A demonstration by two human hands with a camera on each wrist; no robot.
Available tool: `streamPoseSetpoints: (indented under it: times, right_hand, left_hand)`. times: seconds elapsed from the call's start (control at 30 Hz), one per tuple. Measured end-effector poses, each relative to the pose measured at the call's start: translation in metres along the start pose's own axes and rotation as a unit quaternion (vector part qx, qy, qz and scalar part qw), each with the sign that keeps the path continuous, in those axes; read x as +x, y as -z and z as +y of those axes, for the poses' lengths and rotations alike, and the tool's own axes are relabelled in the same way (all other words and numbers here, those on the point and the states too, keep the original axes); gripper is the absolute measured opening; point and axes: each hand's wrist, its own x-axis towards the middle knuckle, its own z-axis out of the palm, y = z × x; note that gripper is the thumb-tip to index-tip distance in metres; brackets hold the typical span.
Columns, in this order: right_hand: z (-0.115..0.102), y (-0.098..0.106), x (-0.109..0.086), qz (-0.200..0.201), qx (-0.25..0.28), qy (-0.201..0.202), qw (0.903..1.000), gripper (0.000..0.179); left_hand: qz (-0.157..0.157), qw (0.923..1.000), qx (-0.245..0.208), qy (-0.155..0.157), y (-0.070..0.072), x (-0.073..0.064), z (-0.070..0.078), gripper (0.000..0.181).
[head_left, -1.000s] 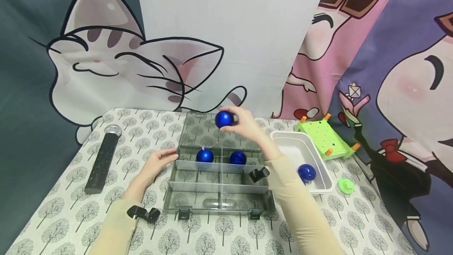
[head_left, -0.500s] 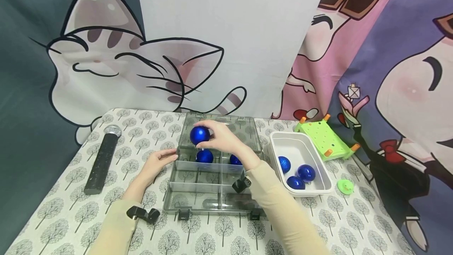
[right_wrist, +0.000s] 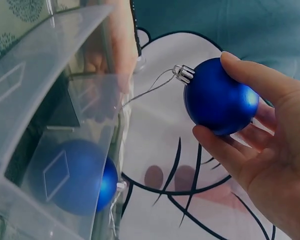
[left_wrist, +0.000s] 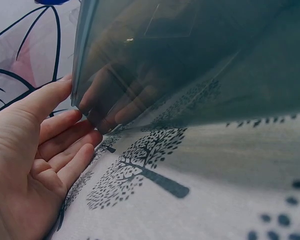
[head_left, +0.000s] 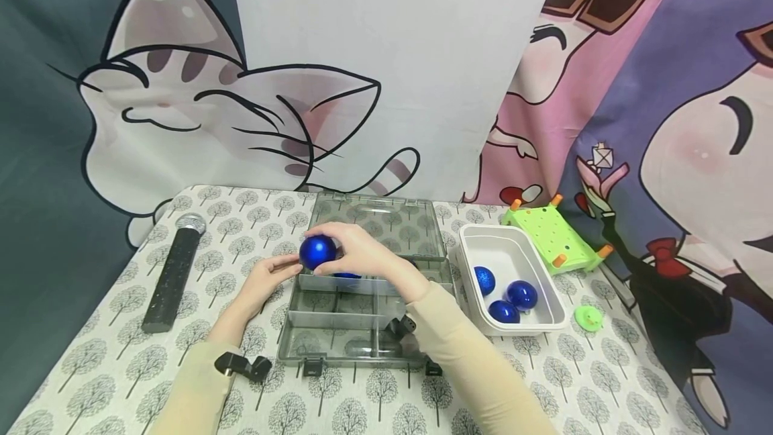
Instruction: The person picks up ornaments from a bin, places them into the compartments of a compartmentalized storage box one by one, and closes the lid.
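Observation:
In the head view my right hand (head_left: 365,255) grips a matte blue Christmas ball (head_left: 317,252) above the back left corner of a smoky clear divided box (head_left: 326,342). The right wrist view shows fingers and thumb round the ball, its silver cap and string loop pointing away from the palm. Another blue ball (right_wrist: 80,177) sits in a back compartment, mostly covered by the right hand in the head view. My left hand (head_left: 261,283) rests at the box's left side, fingers extended; in the left wrist view its thumb and fingertips touch the wall (left_wrist: 190,65).
A white bin (head_left: 468,291) with three blue balls stands right of the box. Beyond it are a green pegged toy (head_left: 552,237) and a small green duck toy (head_left: 588,318). A black microphone (head_left: 174,277) lies at left. The box's lid (head_left: 398,223) lies back, opened.
My right hand has carried the ball left and down, from over the lid to the box's back left corner. The sleeve has uncovered more balls in the bin. My left hand stays put.

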Motion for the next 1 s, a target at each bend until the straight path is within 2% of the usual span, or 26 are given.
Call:
streamPoseSetpoints:
  times: [0.13,0.33,0.77,1.0]
  right_hand:
    - [-0.004,-0.005,0.0,-0.025,-0.006,0.004,0.9997,0.061]
    - [-0.004,-0.013,0.001,-0.055,-0.046,0.004,0.9974,0.062]
    - [0.003,-0.026,0.002,-0.13,-0.099,-0.014,0.9864,0.059]
    - [0.004,-0.031,0.002,-0.144,-0.118,-0.007,0.9825,0.059]
  left_hand:
    - [-0.002,0.9999,-0.013,-0.001,-0.001,0.0,-0.001,0.049]
    - [-0.005,0.9996,-0.028,-0.001,-0.001,0.0,-0.002,0.049]
    - [-0.008,0.9999,-0.009,-0.002,0.0,-0.001,-0.003,0.049]
    - [-0.007,1.0,0.004,0.005,0.001,-0.001,0.001,0.051]
